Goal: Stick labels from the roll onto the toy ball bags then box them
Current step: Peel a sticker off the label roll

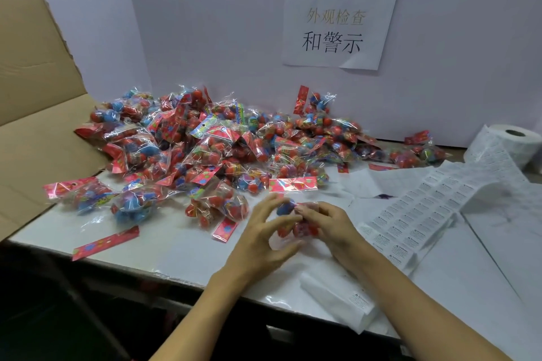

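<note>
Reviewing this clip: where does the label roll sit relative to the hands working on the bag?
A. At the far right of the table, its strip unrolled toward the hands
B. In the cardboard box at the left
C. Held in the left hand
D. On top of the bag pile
A: the label roll stands at the table's far right edge, and its label strip trails down toward the right hand.

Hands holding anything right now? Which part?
Both hands hold one toy ball bag: left hand fingers on its left side, right hand fingers pinching the clear wrap near the top right.

Bag pile (211, 143) left of label roll (510, 145), carton (38, 126) farther left.
</note>
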Available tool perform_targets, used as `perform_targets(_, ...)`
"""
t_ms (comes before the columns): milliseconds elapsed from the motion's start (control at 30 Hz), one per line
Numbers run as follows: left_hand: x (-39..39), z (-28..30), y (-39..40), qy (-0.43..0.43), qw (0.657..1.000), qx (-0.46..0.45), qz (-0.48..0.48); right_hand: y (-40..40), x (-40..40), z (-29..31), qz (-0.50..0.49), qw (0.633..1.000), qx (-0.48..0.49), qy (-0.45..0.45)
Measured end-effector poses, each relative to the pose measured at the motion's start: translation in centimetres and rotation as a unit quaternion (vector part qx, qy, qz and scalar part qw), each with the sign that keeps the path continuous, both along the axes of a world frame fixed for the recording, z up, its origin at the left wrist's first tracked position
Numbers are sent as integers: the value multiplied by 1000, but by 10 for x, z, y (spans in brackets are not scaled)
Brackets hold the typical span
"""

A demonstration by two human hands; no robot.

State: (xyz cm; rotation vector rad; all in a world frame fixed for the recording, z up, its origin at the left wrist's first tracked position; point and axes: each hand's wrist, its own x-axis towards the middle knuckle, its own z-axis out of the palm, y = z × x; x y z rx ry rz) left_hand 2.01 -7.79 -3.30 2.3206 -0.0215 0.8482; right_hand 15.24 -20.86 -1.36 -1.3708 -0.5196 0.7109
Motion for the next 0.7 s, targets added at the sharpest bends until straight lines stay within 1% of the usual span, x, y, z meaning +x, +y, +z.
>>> perform_targets(33,0,3,1,11,998,-52,17,-1,1,1,-7,1000,9,18)
perform_targets(67,1,6,0,15,991,-124,43,-2,1,3,-12,999,13,28)
perform_targets(100,4,12,0,19,974,-215,61,-3,2,5,-13,999,12,26)
perform_targets(133,7,18,-1,25,945,-320,66,-3,1,7,-10,1000,11,20)
perform_targets(167,11,24,-1,33,905,-421,56,-4,1,9,-6,1000,10,14)
perform_targets(200,16,27,-1,42,864,-500,37,-5,-1,11,-3,1000,8,10)
perform_targets(233,20,28,-1,44,837,-546,18,-6,-2,12,4,1000,7,3)
perform_targets(267,24,27,0,42,836,-547,6,-7,-2,13,11,1000,1,-7)
perform_targets(333,28,24,2,35,853,-521,-3,-11,-2,15,29,999,-8,-28)
perform_targets(433,32,19,3,39,840,-541,-18,-16,1,18,29,998,-18,-56)
perform_targets(533,32,18,1,46,843,-534,-38,-21,0,22,36,993,-51,-104)
perform_targets(600,32,15,-1,45,853,-518,-47,-22,-2,21,38,991,-62,-110)
perform_targets(700,31,12,-2,41,854,-516,-48,-21,-2,16,18,993,-61,-96)
